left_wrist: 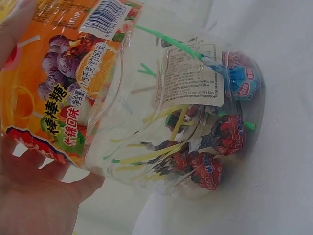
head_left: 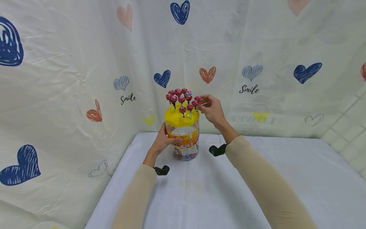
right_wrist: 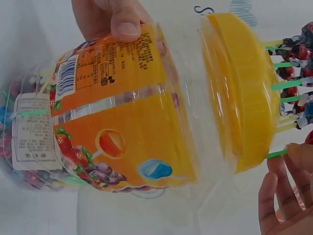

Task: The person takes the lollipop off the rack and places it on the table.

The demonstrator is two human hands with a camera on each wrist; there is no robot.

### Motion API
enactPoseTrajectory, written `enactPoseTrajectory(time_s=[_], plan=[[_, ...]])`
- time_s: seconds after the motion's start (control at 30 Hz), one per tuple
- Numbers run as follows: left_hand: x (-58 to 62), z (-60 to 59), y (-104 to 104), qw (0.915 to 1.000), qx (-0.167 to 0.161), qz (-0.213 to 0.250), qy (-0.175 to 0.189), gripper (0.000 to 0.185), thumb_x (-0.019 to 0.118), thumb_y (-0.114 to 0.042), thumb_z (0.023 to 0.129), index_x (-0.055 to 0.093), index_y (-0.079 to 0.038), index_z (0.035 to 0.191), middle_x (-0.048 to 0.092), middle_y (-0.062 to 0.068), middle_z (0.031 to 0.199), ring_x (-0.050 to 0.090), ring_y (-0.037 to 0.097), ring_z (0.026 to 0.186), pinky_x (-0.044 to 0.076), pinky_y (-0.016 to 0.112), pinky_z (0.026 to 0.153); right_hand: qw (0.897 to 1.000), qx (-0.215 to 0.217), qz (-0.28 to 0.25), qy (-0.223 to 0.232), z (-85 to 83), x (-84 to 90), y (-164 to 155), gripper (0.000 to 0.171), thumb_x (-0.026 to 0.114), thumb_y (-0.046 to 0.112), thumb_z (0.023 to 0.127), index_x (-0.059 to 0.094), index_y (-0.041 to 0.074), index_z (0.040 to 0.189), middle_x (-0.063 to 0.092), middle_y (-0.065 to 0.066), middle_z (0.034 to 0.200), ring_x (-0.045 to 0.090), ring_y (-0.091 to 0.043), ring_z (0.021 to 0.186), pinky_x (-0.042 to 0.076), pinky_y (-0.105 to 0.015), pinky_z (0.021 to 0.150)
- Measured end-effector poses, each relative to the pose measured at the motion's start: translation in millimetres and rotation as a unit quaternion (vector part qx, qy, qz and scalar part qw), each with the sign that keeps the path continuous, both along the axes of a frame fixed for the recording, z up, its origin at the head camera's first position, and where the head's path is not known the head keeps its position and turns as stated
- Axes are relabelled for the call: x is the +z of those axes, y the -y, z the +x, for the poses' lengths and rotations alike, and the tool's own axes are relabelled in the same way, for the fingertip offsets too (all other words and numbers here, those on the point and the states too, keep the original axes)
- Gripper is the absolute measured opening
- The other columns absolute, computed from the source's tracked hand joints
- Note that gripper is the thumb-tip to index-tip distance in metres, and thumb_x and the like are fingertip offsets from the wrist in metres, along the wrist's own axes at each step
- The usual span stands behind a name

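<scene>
Lollipop jar (head_left: 183,140) stands on the white bench (head_left: 257,178), far-centre near the heart curtain (head_left: 71,79). Step in hand looks like working the lollipops (head_left: 183,99) stuck upright in the yellow lid (head_left: 180,118). Left hand (head_left: 164,140) is wrapped round the jar's left side, steadying it. Right hand (head_left: 211,108) is raised at the lid's right edge, fingers pinching the rightmost lollipop (head_left: 197,100) by the head. Next move likely needs a straight pull or push along the stick while the jar stays upright.

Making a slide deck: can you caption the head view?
Left hand grips a lollipop jar while right hand pinches a lollipop standing in its yellow lid.
</scene>
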State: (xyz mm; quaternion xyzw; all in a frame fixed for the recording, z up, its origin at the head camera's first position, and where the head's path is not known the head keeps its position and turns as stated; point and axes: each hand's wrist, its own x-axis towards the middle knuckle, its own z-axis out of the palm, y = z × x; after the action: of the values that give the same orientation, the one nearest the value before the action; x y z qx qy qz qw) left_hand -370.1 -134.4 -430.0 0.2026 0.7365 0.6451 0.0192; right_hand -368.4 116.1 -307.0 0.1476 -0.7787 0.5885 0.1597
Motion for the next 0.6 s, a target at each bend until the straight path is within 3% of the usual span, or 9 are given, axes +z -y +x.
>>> enactPoseTrajectory(time_s=[0.3, 0.6], plan=[[-2.8, 1.4, -2, 1.0000, -0.004, 0.003, -0.001, 0.086, 0.082, -0.034, 0.075, 0.029, -0.038, 0.142, 0.047, 0.004, 0.142, 0.040, 0.039, 0.136, 0.038, 0.056, 0.110, 0.997, -0.012, -0.039, -0.060, 5.2, 10.2, -6, 0.033, 0.066, 0.018, 0.092, 0.059, 0.013, 0.123, 0.065, -0.012, 0.105, 0.063, -0.031, 0.089, 0.054, -0.018, 0.067], [1.3, 3.6, -1, 0.9999, 0.006, -0.008, 0.004, 0.087, 0.082, -0.037, 0.073, 0.028, -0.039, 0.142, 0.046, 0.002, 0.142, 0.043, 0.034, 0.135, 0.038, 0.056, 0.110, 0.997, 0.001, -0.033, -0.068, 19.2, 13.2, -22, 0.036, 0.066, 0.014, 0.091, 0.058, 0.017, 0.126, 0.065, -0.012, 0.103, 0.065, -0.023, 0.081, 0.055, -0.020, 0.063]])
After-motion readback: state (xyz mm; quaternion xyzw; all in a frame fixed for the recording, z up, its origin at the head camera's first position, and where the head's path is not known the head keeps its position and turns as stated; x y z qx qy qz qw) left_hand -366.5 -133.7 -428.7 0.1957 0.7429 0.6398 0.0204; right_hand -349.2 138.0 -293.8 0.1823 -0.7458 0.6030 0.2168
